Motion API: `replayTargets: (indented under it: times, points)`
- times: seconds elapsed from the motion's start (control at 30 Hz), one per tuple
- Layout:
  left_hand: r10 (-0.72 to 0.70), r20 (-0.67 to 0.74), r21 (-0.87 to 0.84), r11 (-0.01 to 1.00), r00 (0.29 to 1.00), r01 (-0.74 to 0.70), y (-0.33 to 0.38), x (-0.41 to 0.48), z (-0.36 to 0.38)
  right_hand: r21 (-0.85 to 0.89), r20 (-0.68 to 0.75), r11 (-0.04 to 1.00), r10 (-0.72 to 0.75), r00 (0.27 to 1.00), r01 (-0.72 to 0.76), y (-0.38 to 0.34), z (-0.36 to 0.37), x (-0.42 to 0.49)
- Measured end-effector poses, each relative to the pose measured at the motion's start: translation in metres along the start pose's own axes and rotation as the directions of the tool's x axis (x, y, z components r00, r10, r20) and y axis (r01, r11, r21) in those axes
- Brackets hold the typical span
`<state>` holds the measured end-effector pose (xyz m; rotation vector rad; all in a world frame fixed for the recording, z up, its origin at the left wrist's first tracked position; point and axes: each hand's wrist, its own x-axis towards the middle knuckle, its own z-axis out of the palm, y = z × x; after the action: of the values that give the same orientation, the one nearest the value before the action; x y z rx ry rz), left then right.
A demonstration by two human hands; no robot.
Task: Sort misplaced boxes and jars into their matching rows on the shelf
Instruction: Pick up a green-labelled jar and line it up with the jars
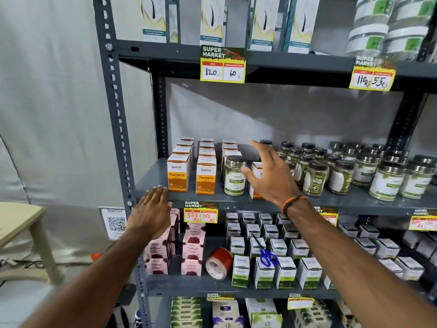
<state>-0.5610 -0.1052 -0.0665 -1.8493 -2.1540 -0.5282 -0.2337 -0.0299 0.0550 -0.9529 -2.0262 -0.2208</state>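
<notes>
On the middle shelf (151, 176) stand rows of orange Turmeric boxes (178, 172). A green-labelled jar (234, 177) with a steel lid stands at the front of the third box row, among the boxes. Just right of it an orange box (255, 171) shows partly behind my right hand (269, 176), which is open with fingers spread, empty, close to the jar and that box. Dark-lidded jars (315, 178) and steel-lidded jars (387, 181) fill the shelf's right side. My left hand (151, 211) is open, palm down, at the shelf's front edge on the left.
The shelf below holds pink Gulkand boxes (192, 252), a red tape roll (218, 262), blue scissors (267, 255) lying on white-green boxes (285, 272). Yellow price tags (222, 65) hang from the shelf edges. Tall boxes (211, 20) stand above. A cream table (21, 223) is at left.
</notes>
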Motion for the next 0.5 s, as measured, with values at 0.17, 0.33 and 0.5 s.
replayTargets:
  times: [0.17,0.33,0.5]
  points:
    - [-0.004,-0.004,0.006,1.0,1.0,0.004,0.0,0.001,0.002,-0.164,0.253,0.986,0.04,0.967,0.002,0.008,0.02,0.038]
    - [0.003,-0.013,0.01,1.0,1.0,-0.003,-0.001,0.001,0.004,-0.297,0.313,0.955,0.088,0.946,0.01,0.007,0.038,0.043]
    - [0.001,-0.019,0.019,1.0,1.0,0.0,-0.002,-0.001,0.007,-0.211,0.29,0.976,0.11,0.951,-0.048,0.008,0.048,0.041]
